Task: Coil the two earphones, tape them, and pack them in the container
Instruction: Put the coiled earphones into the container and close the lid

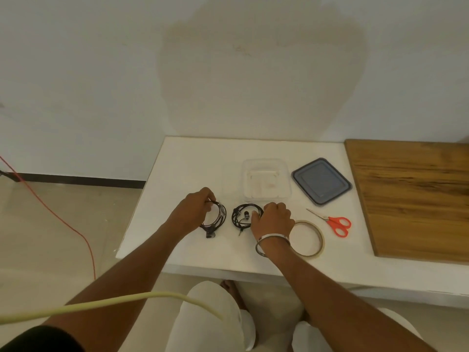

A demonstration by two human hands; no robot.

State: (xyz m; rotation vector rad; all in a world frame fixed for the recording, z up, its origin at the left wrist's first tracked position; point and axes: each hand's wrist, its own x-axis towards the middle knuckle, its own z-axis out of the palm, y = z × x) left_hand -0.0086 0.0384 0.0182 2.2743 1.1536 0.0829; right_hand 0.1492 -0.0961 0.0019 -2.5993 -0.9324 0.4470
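Two coiled black earphones lie on the white table (182,161). My left hand (194,210) grips the left coil (218,219) at its upper left edge. The right coil (242,216) lies beside it, and my right hand (272,219) pinches its right edge. A clear plastic container (265,180) stands open just behind the coils, with nothing dark inside. Its blue-grey lid (321,181) rests flat to the right of it. A roll of clear tape (311,238) lies under my right wrist, partly hidden by it. Red-handled scissors (336,224) lie to the right of the roll.
A wooden board (411,196) covers the table's right part. The wall rises right behind the table. A red cable (58,219) runs over the floor at the left. My knees (210,318) are below the table's front edge.
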